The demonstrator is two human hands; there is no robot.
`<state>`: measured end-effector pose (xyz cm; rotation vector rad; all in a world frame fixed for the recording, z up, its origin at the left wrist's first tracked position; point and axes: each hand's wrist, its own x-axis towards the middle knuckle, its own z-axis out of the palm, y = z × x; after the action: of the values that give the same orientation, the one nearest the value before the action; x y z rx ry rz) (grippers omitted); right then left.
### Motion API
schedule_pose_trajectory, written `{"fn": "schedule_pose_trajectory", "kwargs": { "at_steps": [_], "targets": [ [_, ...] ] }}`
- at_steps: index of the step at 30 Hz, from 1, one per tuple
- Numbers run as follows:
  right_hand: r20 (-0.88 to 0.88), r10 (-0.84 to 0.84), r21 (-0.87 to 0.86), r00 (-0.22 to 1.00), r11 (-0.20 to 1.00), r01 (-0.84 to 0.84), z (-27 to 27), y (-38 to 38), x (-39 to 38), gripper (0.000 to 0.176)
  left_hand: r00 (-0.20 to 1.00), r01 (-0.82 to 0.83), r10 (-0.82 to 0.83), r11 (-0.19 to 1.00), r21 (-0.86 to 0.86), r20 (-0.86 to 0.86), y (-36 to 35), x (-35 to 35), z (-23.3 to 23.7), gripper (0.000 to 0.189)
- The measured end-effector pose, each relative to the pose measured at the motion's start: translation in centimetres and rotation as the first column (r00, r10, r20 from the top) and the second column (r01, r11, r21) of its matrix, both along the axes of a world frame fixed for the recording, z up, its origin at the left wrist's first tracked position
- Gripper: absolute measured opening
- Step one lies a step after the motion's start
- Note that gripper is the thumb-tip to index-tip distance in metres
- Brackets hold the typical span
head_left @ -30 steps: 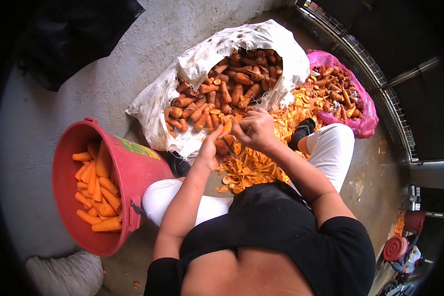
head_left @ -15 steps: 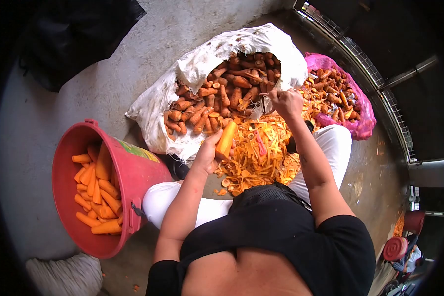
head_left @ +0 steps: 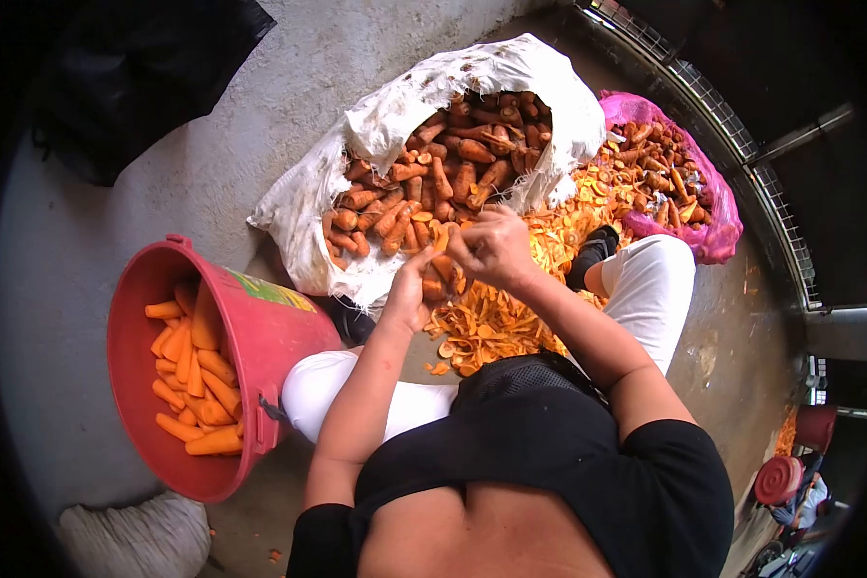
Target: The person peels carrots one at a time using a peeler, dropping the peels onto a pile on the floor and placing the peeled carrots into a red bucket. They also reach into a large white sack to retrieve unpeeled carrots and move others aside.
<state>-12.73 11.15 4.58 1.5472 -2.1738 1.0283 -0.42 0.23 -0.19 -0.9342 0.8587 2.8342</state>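
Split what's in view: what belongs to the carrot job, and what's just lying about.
Belongs to the job:
carrot in the left hand
white sack of unpeeled carrots
peelings
red bucket of peeled carrots
pink bag of carrot pieces, probably

Probably just lying about:
black item, upper left
pale sack, lower left
round red object, far right

The head camera looks down on left hand (head_left: pixel 408 295) and right hand (head_left: pixel 497 249).

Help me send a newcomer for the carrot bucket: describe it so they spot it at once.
Start at the large white sack, upper middle. Down-left of it, beside the person's left knee, is the bucket. Its red colour and bright orange carrots set it apart from the sack's browner ones.
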Motion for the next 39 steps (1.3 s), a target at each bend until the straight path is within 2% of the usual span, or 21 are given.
{"fn": "schedule_pose_trajectory", "kwargs": {
  "at_steps": [2,3,5,6,7,10,11,12,13,14,16,17,19,20,22,23,26,32,35,38,39],
  "targets": [
    [-0.129,-0.150,0.188,0.980,0.967,0.173,-1.8,0.3,-3.1,0.037,0.996,0.059,-0.063,0.996,-0.065,-0.062,0.0,0.4,0.7,0.035],
    [-0.095,-0.309,0.363,0.946,0.875,0.322,-1.4,0.6,-4.6,0.037,0.991,0.088,-0.097,0.991,-0.101,-0.092,0.0,0.5,1.1,0.036],
    [-0.036,-0.487,0.517,0.872,0.738,0.434,-3.8,2.2,-9.1,0.054,0.979,0.131,-0.144,0.987,-0.091,-0.147,-0.3,0.6,1.7,0.036],
    [-0.145,-0.560,0.544,0.816,0.644,0.538,-5.4,3.3,-11.1,0.058,0.971,0.151,-0.164,0.985,-0.084,-0.174,-0.3,0.7,1.9,0.036],
    [-0.082,-0.676,0.731,0.732,0.459,0.505,-5.1,3.8,-12.0,0.059,0.972,0.149,-0.156,0.987,-0.056,-0.175,-0.4,0.8,2.0,0.035],
    [0.122,-0.770,0.729,0.626,0.498,0.470,-11.8,7.6,-15.6,0.063,0.978,0.104,-0.103,0.995,-0.003,-0.184,-0.5,0.5,2.1,0.033],
    [0.350,-0.754,0.724,0.555,0.594,0.351,-14.0,8.7,-16.2,0.070,0.980,0.070,-0.071,0.997,-0.007,-0.184,-0.5,0.3,2.0,0.033],
    [0.557,-0.704,0.682,0.441,0.691,0.240,-15.3,9.6,-16.2,0.082,0.982,0.040,-0.042,0.999,-0.012,-0.182,-0.4,0.2,1.9,0.032],
    [0.816,-0.533,0.495,0.222,0.844,0.208,-15.2,9.7,-14.1,0.085,0.983,0.010,-0.014,1.000,-0.024,-0.183,-0.5,0.1,1.9,0.032],
    [0.818,-0.569,0.559,0.081,0.821,0.116,-14.3,10.2,-13.1,0.081,0.983,-0.020,0.013,0.999,-0.034,-0.182,-0.5,0.0,2.0,0.031],
    [0.662,-0.729,0.746,0.173,0.663,-0.062,-17.7,10.4,-13.0,0.076,0.984,-0.067,0.058,0.997,-0.048,-0.168,-0.5,-0.2,2.0,0.031],
    [0.677,-0.647,0.676,0.352,0.735,0.051,-22.2,11.0,-12.3,0.073,0.984,-0.087,0.078,0.995,-0.053,-0.159,-0.5,-0.4,1.8,0.031],
    [0.417,-0.635,0.832,0.650,0.555,0.009,-22.5,10.2,-10.9,0.065,0.986,-0.117,0.109,0.991,-0.057,-0.127,-0.7,-0.7,1.9,0.031],
    [0.385,-0.646,0.840,0.659,0.542,0.041,-22.8,9.7,-9.7,0.060,0.990,-0.118,0.112,0.991,-0.060,-0.091,-0.8,-0.8,1.9,0.031],
    [0.301,-0.719,0.921,0.626,0.389,0.004,-23.6,8.4,-8.0,0.065,0.993,-0.120,0.119,0.991,-0.063,-0.021,-0.8,-1.3,1.6,0.030],
    [0.305,-0.726,0.913,0.616,0.407,0.028,-24.5,8.6,-7.4,0.066,0.984,-0.175,0.174,0.983,-0.049,-0.027,-0.7,-1.6,1.1,0.032],
    [0.092,-0.655,0.961,0.750,0.255,0.105,-26.7,8.6,-6.6,0.054,0.976,-0.218,0.219,0.975,-0.041,0.001,-0.7,-2.4,1.2,0.033],
    [0.140,-0.711,0.958,0.689,0.274,0.087,-29.2,9.3,-7.8,0.034,0.969,-0.220,0.235,0.961,-0.165,0.077,-1.1,-3.0,0.5,0.039],
    [0.182,-0.727,0.964,0.662,0.263,0.024,-25.8,8.8,-7.9,0.032,0.969,-0.175,0.214,0.948,-0.267,0.126,-1.5,-3.1,0.7,0.042],
    [0.193,-0.581,0.979,0.791,0.172,-0.113,-21.5,8.8,-8.4,0.036,0.964,-0.170,0.231,0.913,-0.370,0.129,-2.1,-2.8,1.0,0.045],
    [0.138,-0.506,0.982,0.851,0.180,-0.052,-20.6,9.1,-8.6,0.036,0.963,-0.183,0.246,0.898,-0.401,0.112,-2.3,-2.9,1.1,0.046]
  ]
}}
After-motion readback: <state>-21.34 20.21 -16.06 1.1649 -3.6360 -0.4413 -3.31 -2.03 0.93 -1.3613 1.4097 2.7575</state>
